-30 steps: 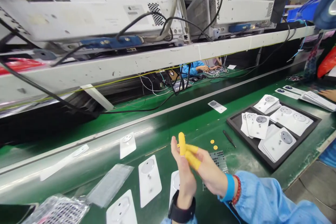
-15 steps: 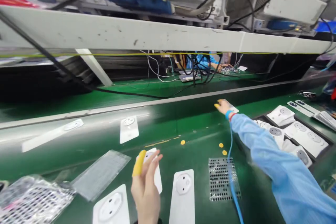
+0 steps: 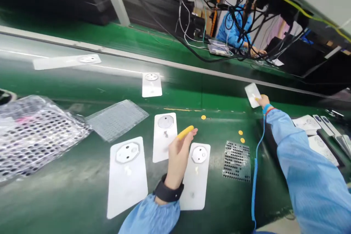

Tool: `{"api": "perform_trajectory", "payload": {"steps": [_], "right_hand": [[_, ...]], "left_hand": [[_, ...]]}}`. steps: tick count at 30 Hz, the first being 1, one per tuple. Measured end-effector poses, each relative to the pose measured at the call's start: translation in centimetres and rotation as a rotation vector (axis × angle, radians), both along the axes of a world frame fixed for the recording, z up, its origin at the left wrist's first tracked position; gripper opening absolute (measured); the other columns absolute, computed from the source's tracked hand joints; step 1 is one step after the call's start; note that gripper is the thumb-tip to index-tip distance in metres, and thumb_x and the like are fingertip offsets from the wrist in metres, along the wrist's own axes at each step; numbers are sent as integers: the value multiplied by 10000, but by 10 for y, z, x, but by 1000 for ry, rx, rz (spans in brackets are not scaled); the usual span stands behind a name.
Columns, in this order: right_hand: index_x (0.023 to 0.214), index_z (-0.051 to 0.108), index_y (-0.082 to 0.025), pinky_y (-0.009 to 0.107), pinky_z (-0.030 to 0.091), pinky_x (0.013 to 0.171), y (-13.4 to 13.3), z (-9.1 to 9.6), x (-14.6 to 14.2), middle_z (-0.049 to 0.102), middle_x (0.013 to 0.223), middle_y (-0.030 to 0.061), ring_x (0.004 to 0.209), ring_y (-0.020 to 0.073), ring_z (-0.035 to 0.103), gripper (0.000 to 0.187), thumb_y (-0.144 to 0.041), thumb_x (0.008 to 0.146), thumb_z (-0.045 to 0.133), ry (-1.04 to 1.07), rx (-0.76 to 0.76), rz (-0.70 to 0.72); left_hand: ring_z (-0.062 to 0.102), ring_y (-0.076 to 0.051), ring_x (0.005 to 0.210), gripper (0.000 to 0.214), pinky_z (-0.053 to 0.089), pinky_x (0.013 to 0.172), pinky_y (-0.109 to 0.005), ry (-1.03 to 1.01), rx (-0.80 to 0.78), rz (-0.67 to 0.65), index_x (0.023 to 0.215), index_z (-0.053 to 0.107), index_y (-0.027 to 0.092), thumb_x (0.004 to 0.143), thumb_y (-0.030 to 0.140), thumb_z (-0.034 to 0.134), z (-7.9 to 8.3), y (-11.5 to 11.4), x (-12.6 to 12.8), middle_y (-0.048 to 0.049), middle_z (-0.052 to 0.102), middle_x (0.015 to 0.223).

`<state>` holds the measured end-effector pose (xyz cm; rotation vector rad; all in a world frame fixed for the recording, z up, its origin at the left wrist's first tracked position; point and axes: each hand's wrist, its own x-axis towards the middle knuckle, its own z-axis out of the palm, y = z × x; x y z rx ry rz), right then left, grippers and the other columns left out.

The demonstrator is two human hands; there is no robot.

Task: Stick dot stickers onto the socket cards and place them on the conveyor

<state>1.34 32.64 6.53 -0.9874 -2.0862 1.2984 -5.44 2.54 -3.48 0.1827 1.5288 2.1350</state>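
Observation:
My right hand, at the end of a stretched blue sleeve, grips a white socket plate lifted at the far side of the green belt. My left hand hovers loosely curled above two white socket plates, one behind it and one to its right. A yellow finger cot covers its pointing finger, and nothing is in it. A third, larger plate lies to the left.
Perforated plastic bags lie at the left and centre. A small perforated sheet and yellow dots lie right of the plates. More plates ride the belt. Stacked plates sit at right. A person in blue works opposite.
My right hand has closed on the far white plate and lifted it. My left hand moved right, over the plates. The view tilted downward.

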Motion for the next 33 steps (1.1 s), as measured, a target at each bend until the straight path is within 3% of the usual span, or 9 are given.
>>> {"api": "perform_trajectory", "payload": {"steps": [3, 7, 11, 15, 19, 22, 25, 28, 33], "right_hand": [[1062, 598, -115, 308, 561, 715, -35, -8, -1, 644, 989, 57, 804, 142, 639, 250, -329, 933, 591, 16, -167, 65], [951, 624, -112, 281, 565, 623, -141, -46, 21, 686, 831, 59, 683, 147, 650, 410, -499, 827, 675, 77, -361, 290], [1013, 615, -132, 304, 582, 627, -224, -84, 58, 695, 844, 62, 680, 153, 669, 582, -677, 860, 481, 129, -389, 455], [900, 663, -142, 301, 565, 582, -210, -101, 90, 674, 742, 48, 631, 158, 646, 547, -650, 883, 461, 106, -207, 451], [919, 701, -170, 466, 517, 871, -162, -113, 126, 668, 980, 114, 918, 237, 624, 351, -504, 863, 610, 71, 135, 287], [1017, 702, -198, 586, 403, 996, -153, -129, 148, 617, 1175, 148, 1133, 310, 530, 305, -399, 791, 733, 28, 337, 274], [1011, 703, -238, 545, 441, 968, -160, -142, 158, 640, 1166, 107, 1127, 277, 538, 160, -252, 855, 673, 19, 458, 335], [1038, 684, -250, 477, 476, 934, -167, -136, 160, 648, 1136, 79, 1089, 231, 550, 187, -166, 912, 575, 75, 545, 347], [1122, 626, -213, 399, 493, 807, -179, -102, 158, 635, 1040, 87, 971, 208, 548, 290, -63, 894, 529, 187, 852, 309]], "left_hand": [[573, -303, 1182, 531, 436, 998, -471, -45, 63, -132, 1132, 628, 151, 760, 526, 678, 5, 6, 7, -159, 637, 1244], [495, -312, 1279, 667, 446, 1006, -445, -189, 259, -254, 1252, 566, 243, 714, 618, 685, 16, 9, 26, -104, 562, 1367], [548, -307, 1223, 680, 447, 1008, -415, -323, 383, -396, 1241, 605, 203, 797, 709, 510, 19, 2, 47, -119, 650, 1250], [679, -276, 956, 779, 538, 855, -351, -384, 275, -493, 1042, 709, 105, 786, 781, 419, 15, -3, 51, -158, 725, 1044], [692, -222, 759, 854, 569, 690, -295, -359, 174, -482, 1065, 714, 103, 764, 825, 373, 17, -8, 36, -146, 739, 916], [692, -217, 750, 719, 573, 680, -297, -399, 138, -487, 1097, 709, 124, 790, 737, 493, 18, -14, 26, -138, 738, 951], [690, -206, 774, 518, 569, 710, -284, -443, 81, -507, 1114, 700, 115, 751, 486, 709, 18, -18, 26, -142, 728, 1031], [693, -206, 806, 500, 566, 728, -278, -404, -69, -482, 1099, 695, 112, 657, 314, 814, 15, -14, 37, -145, 712, 1104], [692, -257, 939, 491, 559, 809, -303, -341, -108, -462, 1014, 719, 133, 587, 318, 877, 15, -6, 63, -120, 726, 1088]]}}
